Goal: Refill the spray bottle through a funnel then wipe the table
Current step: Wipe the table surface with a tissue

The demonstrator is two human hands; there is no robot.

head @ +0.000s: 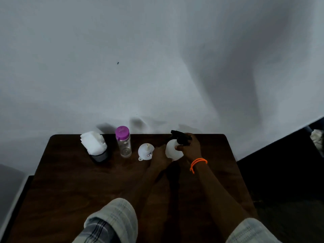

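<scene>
The spray bottle (174,149) is being held upright at the far right of the dark wooden table (70,181), close to the wall (157,58). Its white body is being steadied by the left hand (160,156), which is being pressed against the bottle's left side; how far those fingers are curled cannot be told in the dim light. The black trigger head (180,136) is being gripped from above by the right hand (190,146), fingers wrapped round it — a hold judged suited to unscrewing the head so the neck is opened for filling. An orange bracelet (198,163) is being worn on the right wrist.

Just beside the left hand, the white funnel (145,151) is lying mouth-down with its spout pointing up, kept within short reach for the next step. Further left, a clear bottle with a purple cap (123,142) is standing upright and capped — probably the refill source, though its contents cannot be made out. At the far left, a dark holder of white tissues (93,145) is being kept apart from the pouring area, likely reserved for wiping.
</scene>
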